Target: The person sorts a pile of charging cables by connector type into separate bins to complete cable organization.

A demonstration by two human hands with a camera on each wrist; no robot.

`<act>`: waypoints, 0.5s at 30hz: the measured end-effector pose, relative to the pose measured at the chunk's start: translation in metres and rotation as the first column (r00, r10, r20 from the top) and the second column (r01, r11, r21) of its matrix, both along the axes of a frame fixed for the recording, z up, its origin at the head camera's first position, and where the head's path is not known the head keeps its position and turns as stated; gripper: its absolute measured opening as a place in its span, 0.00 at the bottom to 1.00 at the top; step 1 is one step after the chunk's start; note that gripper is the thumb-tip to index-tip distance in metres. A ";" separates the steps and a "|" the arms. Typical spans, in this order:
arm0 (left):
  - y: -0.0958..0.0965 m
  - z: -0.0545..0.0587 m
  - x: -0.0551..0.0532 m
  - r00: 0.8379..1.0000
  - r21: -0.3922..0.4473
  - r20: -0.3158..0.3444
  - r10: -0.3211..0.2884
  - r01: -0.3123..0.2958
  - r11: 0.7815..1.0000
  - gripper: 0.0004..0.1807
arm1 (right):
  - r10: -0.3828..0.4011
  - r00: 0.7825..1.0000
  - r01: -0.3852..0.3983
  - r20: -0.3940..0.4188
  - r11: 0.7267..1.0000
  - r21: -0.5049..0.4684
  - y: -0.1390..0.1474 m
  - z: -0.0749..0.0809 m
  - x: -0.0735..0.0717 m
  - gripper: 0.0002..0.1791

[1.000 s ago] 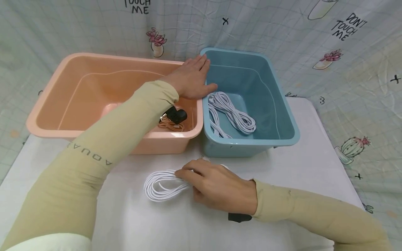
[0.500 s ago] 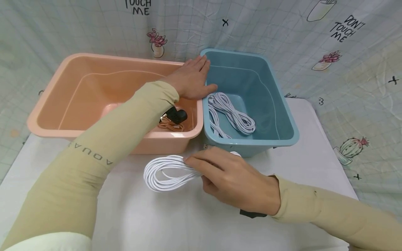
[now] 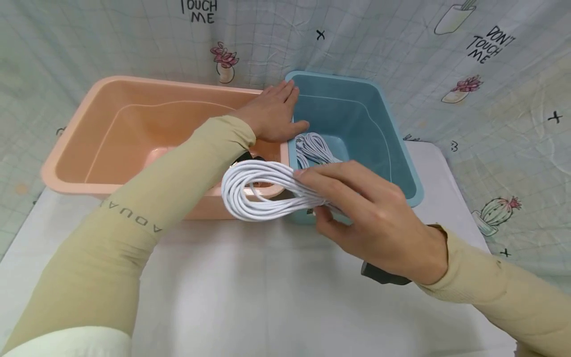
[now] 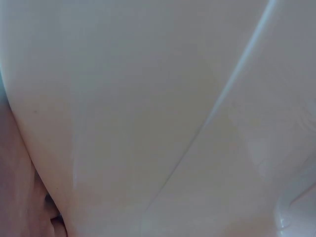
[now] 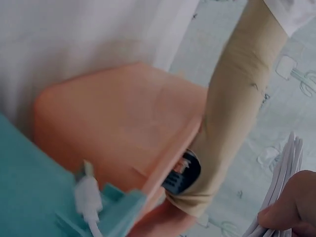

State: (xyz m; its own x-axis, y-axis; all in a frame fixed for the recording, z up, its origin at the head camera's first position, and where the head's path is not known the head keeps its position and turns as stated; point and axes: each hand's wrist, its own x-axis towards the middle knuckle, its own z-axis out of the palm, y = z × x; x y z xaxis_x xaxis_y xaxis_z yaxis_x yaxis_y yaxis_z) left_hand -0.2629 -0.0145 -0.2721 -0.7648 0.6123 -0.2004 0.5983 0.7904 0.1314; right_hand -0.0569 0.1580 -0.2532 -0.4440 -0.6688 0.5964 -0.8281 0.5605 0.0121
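Observation:
My right hand (image 3: 374, 213) pinches a coiled white cable (image 3: 263, 191) between thumb and fingers, in the air in front of the two bins. The coil's loop sticks out to the left and overlaps the bins' front rims in the head view. A white USB plug (image 5: 89, 197) at the cable's end dangles in the right wrist view. My left hand (image 3: 276, 111) lies with straight fingers across the adjoining rims of the orange bin (image 3: 82, 141) and the blue bin (image 3: 372, 126). The left wrist view mostly shows the orange bin's smooth inner wall (image 4: 138, 118).
More white cable bundles (image 3: 315, 147) lie inside the blue bin, partly covered by my right hand. A black object (image 3: 243, 157) shows in the orange bin beside my left sleeve. Behind the bins hangs a printed cloth (image 3: 357, 44); a white cover (image 3: 223, 287) spreads over the table.
My right hand has lifted the coiled cable off the table and carried it up and to the right, toward the bins. The left hand has stayed on the rims.

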 end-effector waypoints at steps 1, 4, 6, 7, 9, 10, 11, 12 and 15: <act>0.000 0.000 0.000 1.000 -0.002 0.004 0.001 -0.001 1.000 0.47 | 0.002 1.000 -0.003 -0.013 1.000 -0.024 0.001 0.003 -0.002 0.30; 0.000 0.001 0.000 1.000 -0.012 0.012 0.006 -0.006 1.000 0.47 | -0.001 0.999 -0.002 -0.040 0.997 -0.072 0.004 0.008 -0.005 0.30; 0.000 0.001 0.000 1.000 -0.013 0.016 0.009 -0.009 1.000 0.47 | -0.009 0.999 0.005 -0.042 0.996 -0.085 0.006 0.012 -0.005 0.30; 0.000 0.001 0.000 1.000 -0.014 0.017 0.010 -0.010 1.000 0.48 | -0.016 0.999 0.013 -0.040 0.996 -0.084 0.006 0.014 -0.004 0.30; 0.000 0.001 0.000 1.000 -0.016 0.015 0.006 -0.006 1.000 0.48 | -0.025 0.999 0.022 -0.034 0.996 -0.084 0.006 0.016 -0.001 0.30; 0.000 0.001 0.000 1.000 -0.018 0.016 0.004 -0.003 1.000 0.47 | -0.024 0.999 0.021 -0.031 0.996 -0.089 0.006 0.017 0.000 0.30; 0.000 0.001 0.000 1.000 -0.019 0.015 0.000 0.000 1.000 0.47 | -0.022 0.999 0.020 -0.029 0.996 -0.091 0.006 0.017 0.002 0.31; 0.000 0.001 -0.001 1.000 -0.019 0.016 -0.003 0.003 1.000 0.47 | -0.018 0.999 0.015 -0.029 0.995 -0.095 0.006 0.017 0.003 0.31; -0.001 0.003 0.000 1.000 -0.019 0.020 -0.014 0.014 1.000 0.48 | 0.009 0.998 -0.016 -0.054 0.991 -0.130 0.007 0.018 0.005 0.31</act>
State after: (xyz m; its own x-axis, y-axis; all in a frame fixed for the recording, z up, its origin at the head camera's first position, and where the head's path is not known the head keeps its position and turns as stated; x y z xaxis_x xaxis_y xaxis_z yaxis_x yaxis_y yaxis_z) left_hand -0.2627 -0.0152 -0.2695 -0.7519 0.6188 -0.2273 0.6068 0.7844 0.1283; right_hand -0.0520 0.1648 -0.2348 -0.4011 -0.5893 0.7013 -0.8352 0.5497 -0.0158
